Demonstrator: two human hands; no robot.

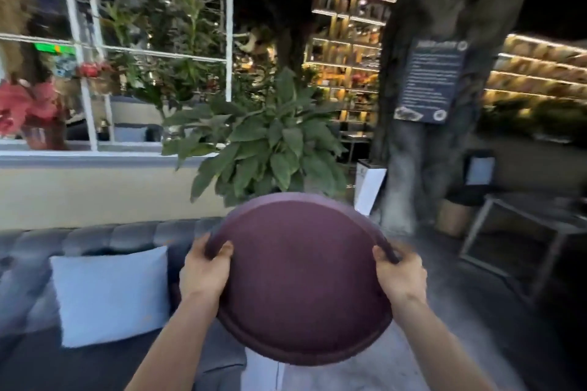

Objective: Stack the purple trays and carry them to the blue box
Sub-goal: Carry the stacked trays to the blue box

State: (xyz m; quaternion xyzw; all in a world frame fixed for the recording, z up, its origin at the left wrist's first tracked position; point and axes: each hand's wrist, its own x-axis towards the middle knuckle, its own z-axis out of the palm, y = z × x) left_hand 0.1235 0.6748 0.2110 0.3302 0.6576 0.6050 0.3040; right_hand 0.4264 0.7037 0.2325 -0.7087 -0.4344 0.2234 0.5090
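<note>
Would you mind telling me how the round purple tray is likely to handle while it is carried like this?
The round purple tray probably stays stiff: it holds its shape gripped only at opposite rims. It seems fairly light, since the left hand and right hand hold it by the fingers. Its raised rim likely resists slipping.

sign (pixel 429 81) text blurred, forearms (pixel 178 343) cut off

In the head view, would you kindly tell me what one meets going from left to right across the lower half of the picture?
White cushion on the grey sofa → left hand → purple tray → right hand → metal-framed table.
</note>
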